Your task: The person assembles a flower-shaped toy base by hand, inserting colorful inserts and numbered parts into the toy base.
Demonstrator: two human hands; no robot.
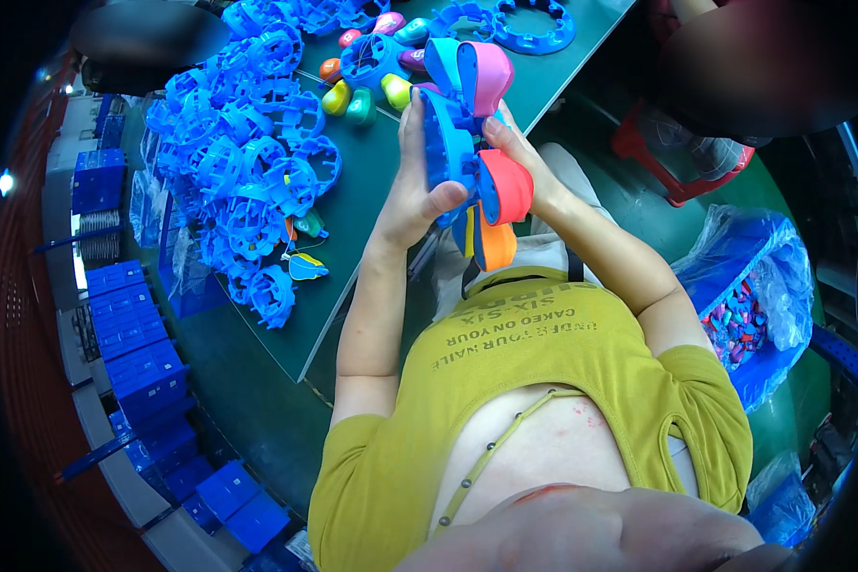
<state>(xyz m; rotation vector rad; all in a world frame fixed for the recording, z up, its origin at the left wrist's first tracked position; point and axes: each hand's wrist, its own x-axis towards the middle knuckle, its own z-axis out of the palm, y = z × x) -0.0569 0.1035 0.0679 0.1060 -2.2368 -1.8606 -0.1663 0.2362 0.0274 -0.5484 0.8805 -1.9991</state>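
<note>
Both my hands hold a blue plastic ring [453, 143] tilted on edge above the near side of the table. Rounded petal-shaped pieces stick out from it: a pink piece [489, 76], a red piece [507, 187], an orange piece [496, 246] and a teal one. My left hand [415, 191] wraps the ring's left side, its thumb at the lower rim. On the other side my right hand [524, 162] grips among the petals, the thumb just below the pink piece; its other fingers are partly hidden.
A big heap of blue plastic rings [248, 153] covers the left of the green table [338, 238]. Loose coloured pieces, among them a green piece [360, 107], lie beyond my hands. Right of me stands a lined blue bin [772, 286] of small coloured parts; a red basket [677, 181] sits farther off.
</note>
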